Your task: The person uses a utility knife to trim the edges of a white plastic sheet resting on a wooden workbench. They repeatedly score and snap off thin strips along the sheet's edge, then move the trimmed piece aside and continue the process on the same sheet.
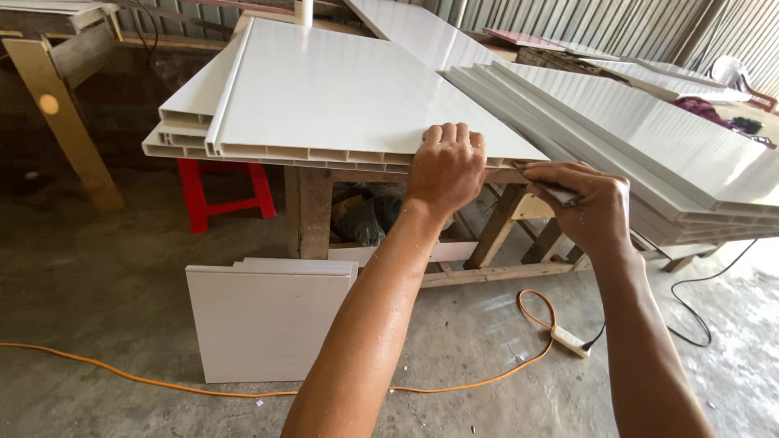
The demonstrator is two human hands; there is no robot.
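Two stacked white hollow plastic panels lie on a rough wooden table. My left hand presses down on the near edge of the top panel, fingers curled over it. Just to its right, my right hand grips a small dark tool, its tip at the panel's near right corner. I cannot tell exactly what kind of tool it is.
A thick stack of long white panels lies to the right. Cut white panel pieces lean against the table below. An orange cord and a white power strip lie on the concrete floor. A red stool stands behind.
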